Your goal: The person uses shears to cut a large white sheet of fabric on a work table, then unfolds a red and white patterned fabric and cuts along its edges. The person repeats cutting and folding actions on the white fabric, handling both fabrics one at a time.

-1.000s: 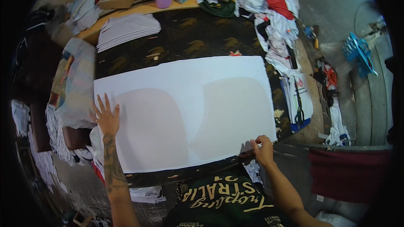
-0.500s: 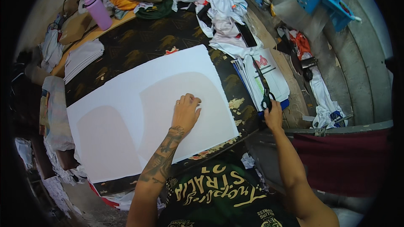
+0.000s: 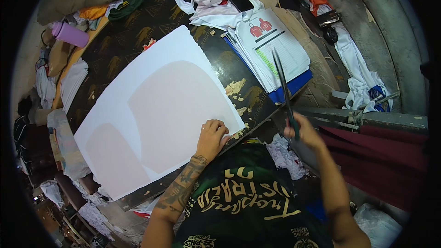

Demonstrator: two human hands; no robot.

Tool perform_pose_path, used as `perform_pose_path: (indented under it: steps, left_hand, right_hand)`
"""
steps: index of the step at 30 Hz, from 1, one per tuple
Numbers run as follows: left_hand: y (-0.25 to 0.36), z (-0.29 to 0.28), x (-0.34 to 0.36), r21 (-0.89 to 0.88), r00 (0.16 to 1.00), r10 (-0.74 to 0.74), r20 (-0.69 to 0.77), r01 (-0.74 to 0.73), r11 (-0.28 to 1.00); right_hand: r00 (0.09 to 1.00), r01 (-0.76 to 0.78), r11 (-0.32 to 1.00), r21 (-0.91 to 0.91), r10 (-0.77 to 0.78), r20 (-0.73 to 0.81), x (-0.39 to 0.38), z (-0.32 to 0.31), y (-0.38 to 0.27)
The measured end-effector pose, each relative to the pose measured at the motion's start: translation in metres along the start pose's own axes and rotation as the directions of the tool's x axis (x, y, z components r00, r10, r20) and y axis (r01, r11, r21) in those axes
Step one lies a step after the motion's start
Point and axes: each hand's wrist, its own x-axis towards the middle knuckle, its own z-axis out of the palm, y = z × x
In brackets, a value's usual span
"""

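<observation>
Within right hand (image 3: 305, 132) — lifted scissors (image 3: 284, 85) now

White sheet (image 3: 130, 124) with two pale-grey curved panels (image 3: 181, 105) lies flat along the near edge of the worktop (image 3: 225, 64); dark, long-bladed scissors (image 3: 282, 79) slant across that edge's right end.

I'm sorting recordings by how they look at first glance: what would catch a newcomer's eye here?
Probably the big white sheet with two pale rounded shapes, spread across the dark table. Next, the long scissors in the right hand, pointing up past the papers. The left hand rests near the sheet's lower right corner.
</observation>
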Motion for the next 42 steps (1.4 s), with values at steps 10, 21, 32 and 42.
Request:
perform_pose_path:
  steps: [10,21,32,42]
  left_hand:
    - [-0.009,0.005,0.004,-0.040,1.000,-0.009,-0.022,0.008,0.999]
    - [0.007,0.002,-0.009,0.031,1.000,0.020,-0.020,-0.020,0.999]
    - [0.001,0.003,-0.010,-0.006,1.000,-0.001,-0.006,0.001,1.000]
    - [-0.005,0.003,-0.008,-0.036,0.999,0.018,-0.036,-0.019,0.999]
  right_hand:
    - [0.802,-0.510,0.860,-0.005,0.478,0.359,-0.145,0.076,0.060]
    - [0.967,-0.227,0.973,-0.034,0.230,0.108,-0.073,0.171,0.061]
    - [0.830,-0.543,0.831,-0.117,0.553,0.074,-0.068,0.157,0.024]
    - [0.869,-0.462,0.833,-0.303,0.494,0.035,-0.033,0.149,-0.002]
